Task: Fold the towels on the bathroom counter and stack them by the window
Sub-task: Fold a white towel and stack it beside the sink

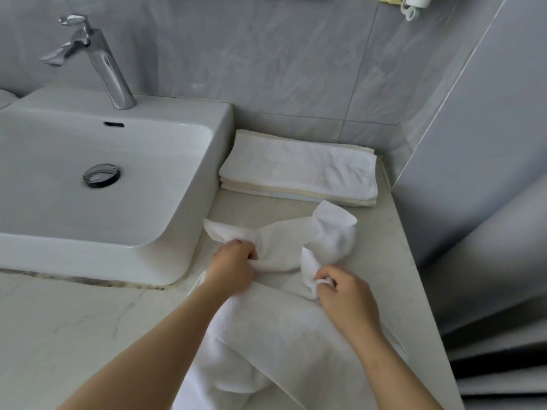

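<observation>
Head view, the only one supplied: the step in hand appears to be the opening-out of one small white towel [284,247] ahead of its first fold. It lies crumpled and twisted on the pale stone counter [387,238], just right of the sink [88,255] and just in front of a stack of folded towels [299,170] that sits against the tiled back wall. That stack suggests part of the task is done. A larger white towel [281,335] lies unfolded under both forearms and runs off the bottom of the frame, so at least two pieces are yet to be folded. The left hand [233,267] reaches in from lower left, knuckles up, fingers curled tight around a bunched part of the small towel near its left end. The right hand [346,294] comes in from lower right, wrist slightly raised, thumb and fingers pinching a fold of the same towel at its near right edge; the other fingers are loosely bent. The far right corner of the cloth stands up off the counter, unheld. In my judgement the next move calls for drawing the two hands apart to pull the twist out, finding true corners, and laying the cloth flat before folding. No window is visible; a grey curtain [488,261] hangs at the right edge, so the stack's nearness to a window cannot be confirmed. A chrome faucet [100,60] stands behind the basin.
</observation>
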`<move>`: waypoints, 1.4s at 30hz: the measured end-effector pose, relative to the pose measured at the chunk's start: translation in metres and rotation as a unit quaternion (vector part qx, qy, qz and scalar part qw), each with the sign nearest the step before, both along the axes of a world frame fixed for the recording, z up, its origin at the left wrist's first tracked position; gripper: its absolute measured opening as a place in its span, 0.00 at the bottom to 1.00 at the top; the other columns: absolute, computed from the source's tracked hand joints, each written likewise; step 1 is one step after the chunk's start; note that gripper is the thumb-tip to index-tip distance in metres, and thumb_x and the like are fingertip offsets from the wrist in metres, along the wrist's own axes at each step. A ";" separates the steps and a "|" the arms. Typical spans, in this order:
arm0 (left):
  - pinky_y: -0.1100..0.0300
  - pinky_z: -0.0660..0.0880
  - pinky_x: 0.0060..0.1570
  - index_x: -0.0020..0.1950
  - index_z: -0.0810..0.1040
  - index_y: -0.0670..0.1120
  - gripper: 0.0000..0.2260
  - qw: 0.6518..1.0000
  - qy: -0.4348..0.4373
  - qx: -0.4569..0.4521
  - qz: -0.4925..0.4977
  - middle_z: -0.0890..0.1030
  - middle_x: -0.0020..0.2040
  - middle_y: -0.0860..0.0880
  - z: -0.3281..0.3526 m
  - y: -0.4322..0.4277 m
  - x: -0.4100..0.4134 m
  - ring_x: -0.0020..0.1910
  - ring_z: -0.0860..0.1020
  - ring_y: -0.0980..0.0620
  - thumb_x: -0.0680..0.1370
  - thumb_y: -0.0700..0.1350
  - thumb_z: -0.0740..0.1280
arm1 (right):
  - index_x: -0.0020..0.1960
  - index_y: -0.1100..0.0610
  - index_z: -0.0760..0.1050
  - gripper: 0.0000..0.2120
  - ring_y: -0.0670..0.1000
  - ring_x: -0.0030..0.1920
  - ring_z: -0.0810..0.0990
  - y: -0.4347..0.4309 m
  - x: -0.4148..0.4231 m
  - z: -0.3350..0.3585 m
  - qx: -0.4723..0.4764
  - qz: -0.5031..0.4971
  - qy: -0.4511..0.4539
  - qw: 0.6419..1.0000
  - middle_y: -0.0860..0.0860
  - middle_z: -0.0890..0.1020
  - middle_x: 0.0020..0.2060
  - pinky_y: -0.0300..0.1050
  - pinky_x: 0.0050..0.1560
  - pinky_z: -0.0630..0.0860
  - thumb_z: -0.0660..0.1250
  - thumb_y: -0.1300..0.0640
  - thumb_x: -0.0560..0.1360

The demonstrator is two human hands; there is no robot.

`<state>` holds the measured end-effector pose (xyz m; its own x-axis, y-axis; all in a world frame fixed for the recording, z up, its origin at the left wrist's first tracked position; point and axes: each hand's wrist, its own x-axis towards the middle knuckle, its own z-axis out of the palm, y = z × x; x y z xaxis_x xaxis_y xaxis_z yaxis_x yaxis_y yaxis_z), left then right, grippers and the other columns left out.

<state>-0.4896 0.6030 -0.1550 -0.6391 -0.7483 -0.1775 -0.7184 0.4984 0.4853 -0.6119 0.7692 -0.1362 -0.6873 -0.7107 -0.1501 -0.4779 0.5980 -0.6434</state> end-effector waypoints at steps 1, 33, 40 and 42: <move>0.59 0.68 0.49 0.42 0.70 0.47 0.09 1.000 0.001 -0.003 0.009 0.73 0.49 0.47 0.001 -0.004 0.000 0.50 0.72 0.47 0.71 0.33 0.58 | 0.44 0.52 0.79 0.07 0.53 0.43 0.77 0.007 -0.004 -0.002 0.019 -0.024 -0.013 0.999 0.47 0.79 0.39 0.44 0.40 0.71 0.62 0.58 0.73; 0.45 0.65 0.62 0.74 0.45 0.64 0.38 0.990 -0.124 -0.064 -0.030 0.37 0.76 0.50 0.007 0.014 0.002 0.71 0.58 0.40 0.72 0.51 0.66 | 0.72 0.36 0.50 0.37 0.57 0.69 0.59 -0.023 -0.018 0.006 0.222 0.075 0.052 0.971 0.47 0.45 0.75 0.56 0.61 0.65 0.68 0.46 0.71; 0.51 0.72 0.57 0.69 0.65 0.59 0.24 0.988 -0.139 -0.025 -0.056 0.62 0.69 0.51 0.006 0.006 -0.011 0.63 0.63 0.41 0.73 0.46 0.63 | 0.68 0.41 0.65 0.26 0.58 0.63 0.66 -0.031 -0.029 -0.007 0.198 0.087 -0.033 0.976 0.51 0.64 0.66 0.48 0.59 0.71 0.66 0.56 0.72; 0.56 0.72 0.50 0.66 0.70 0.54 0.19 0.992 -0.094 -0.070 -0.052 0.68 0.63 0.49 -0.002 0.014 -0.011 0.59 0.67 0.42 0.75 0.44 0.60 | 0.59 0.45 0.71 0.18 0.56 0.56 0.73 -0.029 -0.025 -0.015 0.135 0.089 -0.027 0.986 0.50 0.70 0.55 0.48 0.53 0.75 0.62 0.60 0.71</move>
<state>-0.5008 0.6169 -0.1574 -0.6795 -0.7058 -0.2003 -0.7309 0.6274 0.2688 -0.6366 0.7404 -0.1507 -0.5410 -0.7487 -0.3830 -0.5606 0.6606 -0.4994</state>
